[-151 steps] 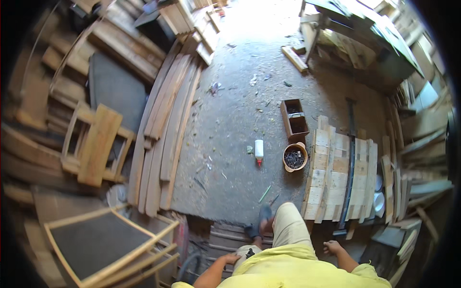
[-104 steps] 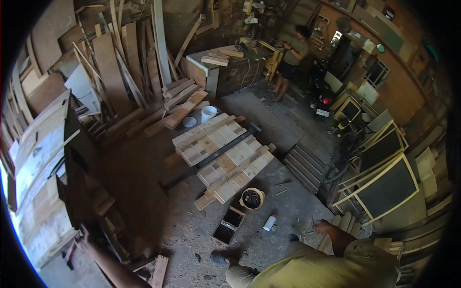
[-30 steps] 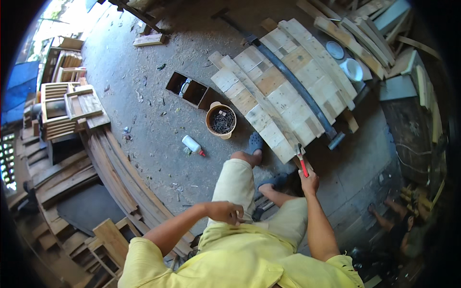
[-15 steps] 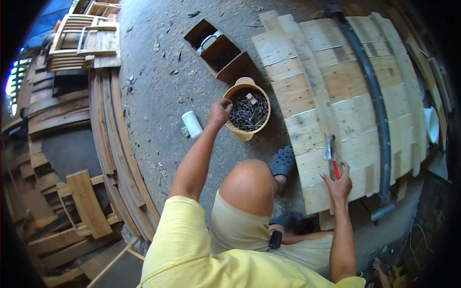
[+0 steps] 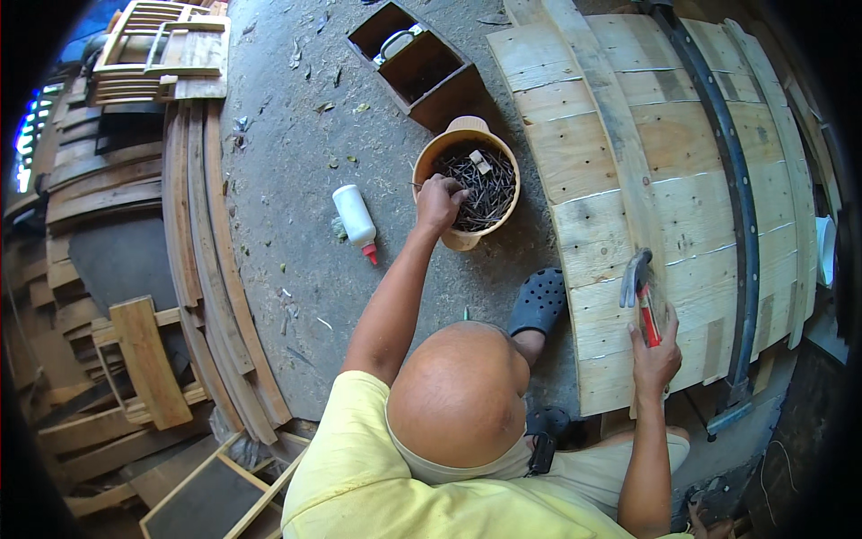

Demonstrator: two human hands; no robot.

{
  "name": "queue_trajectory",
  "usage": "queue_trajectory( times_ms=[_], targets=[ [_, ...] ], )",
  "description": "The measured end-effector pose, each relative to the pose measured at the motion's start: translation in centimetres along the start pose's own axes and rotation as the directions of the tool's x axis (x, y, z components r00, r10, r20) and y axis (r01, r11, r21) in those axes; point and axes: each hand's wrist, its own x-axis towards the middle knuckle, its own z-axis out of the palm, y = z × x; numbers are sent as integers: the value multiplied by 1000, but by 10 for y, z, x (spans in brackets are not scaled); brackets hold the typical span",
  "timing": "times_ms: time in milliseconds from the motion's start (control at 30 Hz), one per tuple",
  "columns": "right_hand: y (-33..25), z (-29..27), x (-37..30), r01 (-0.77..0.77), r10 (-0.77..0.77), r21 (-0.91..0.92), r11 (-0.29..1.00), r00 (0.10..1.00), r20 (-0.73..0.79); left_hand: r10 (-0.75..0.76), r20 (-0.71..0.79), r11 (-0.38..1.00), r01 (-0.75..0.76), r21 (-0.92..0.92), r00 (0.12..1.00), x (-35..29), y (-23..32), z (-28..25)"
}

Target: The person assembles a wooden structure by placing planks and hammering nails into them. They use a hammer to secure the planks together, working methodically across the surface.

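1. The round tan bucket, smooth-walled with a lip on its far rim, stands on the concrete floor just beside the pallet and is filled with dark, tangled nails.
2. The left hand dips into the nails, fingers curled; whether it pinches any is hidden.
3. The right hand is wrapped around the red handle of a hammer, whose grey steel head rests over the pale plank pallet.
4. A dark curved metal bar lies across the planks.
5. A white glue bottle with a red tip lies left of the bucket.
6. A dark wooden two-compartment box sits beyond; its contents are hard to make out.
7. A dark perforated clog is planted beside the pallet's edge.
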Motion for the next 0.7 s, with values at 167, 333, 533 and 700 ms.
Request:
queue_trajectory(
  times_ms=[167,333,533,700],
  targets=[
    [4,3,-2,64,-64,-18,998,997,-47,64,142,994,-75,73,988,2,-7,-15],
    [0,0,-2,50,-51,-23,998,998,-38,139,136,983,-154,102,981,-8,-4,-28],
    [2,5,-1,50,-51,-25,998,998,-45,118,-75,993,-115,36,990,-20,-10,-49],
    [1,4,-1,56,-57,-18,998,997,-44,-7,-154,996,-7,-92,988,-18,-15,-56]
  ],
)
